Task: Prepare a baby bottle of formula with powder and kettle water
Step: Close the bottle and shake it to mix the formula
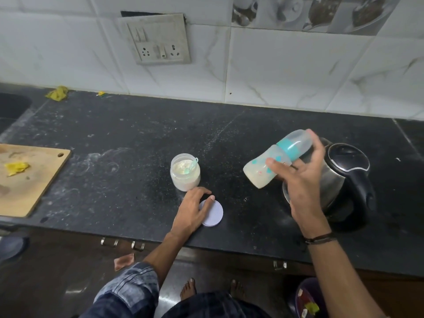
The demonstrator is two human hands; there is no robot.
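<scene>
My right hand [300, 180] grips a capped baby bottle [259, 173] with a teal collar and milky liquid inside. The bottle is tilted almost sideways in the air, in front of the steel and black kettle [344, 180] on the right of the black counter. An open jar of white powder [185, 172] with a teal scoop in it stands at the counter's middle. Just in front of the jar lies its pale round lid [214, 214]. My left hand [193, 210] rests on the lid's left part, fingers spread over it.
A wooden cutting board [29, 177] with a yellow scrap lies at the left. A sink corner [11, 106] sits at the far left. The black counter [137, 138] ends at a tiled wall with a socket panel [159, 40]. A purple bin [307, 299] stands on the floor.
</scene>
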